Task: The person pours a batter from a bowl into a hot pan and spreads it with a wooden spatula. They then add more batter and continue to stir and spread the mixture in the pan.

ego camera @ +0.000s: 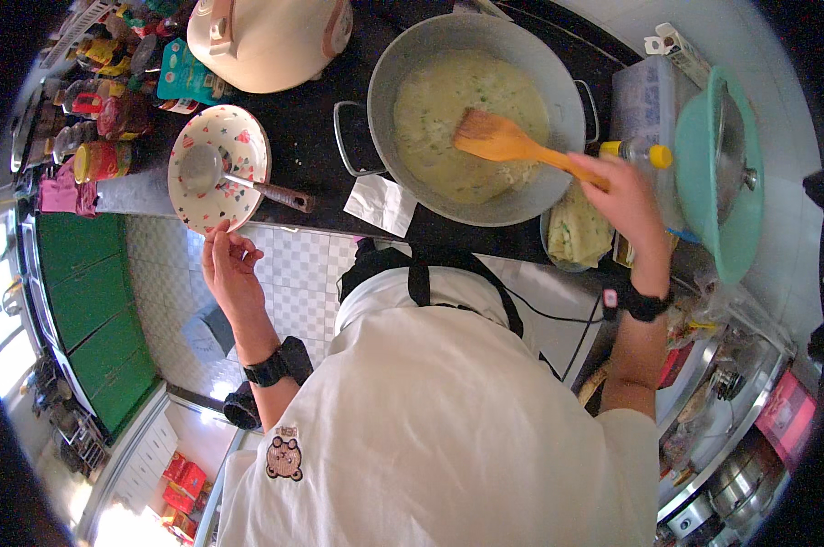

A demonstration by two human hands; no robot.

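Note:
My right hand (620, 195) is closed round the handle of a wooden spatula (494, 137). The spatula's blade rests over a pale, thin pancake with green flecks (446, 89) inside a deep grey two-handled pan (391, 75). At the near rim of a patterned bowl (186, 202), my left hand (232, 263) has its fingers loosely curled and apart, holding nothing. One fingertip overlaps the rim; whether it touches cannot be told. A ladle (203, 167) with a dark handle lies in the bowl. Folded pancakes with green flecks (577, 229) are stacked on a dish beside the pan's near right side.
A beige rice cooker (268, 48) stands behind the bowl. Jars and bottles (100, 116) crowd the left. White paper (382, 205) lies at the counter's edge. A yellow-capped bottle (634, 152), a plastic box (641, 89) and a teal basin (702, 164) with a glass lid crowd the right.

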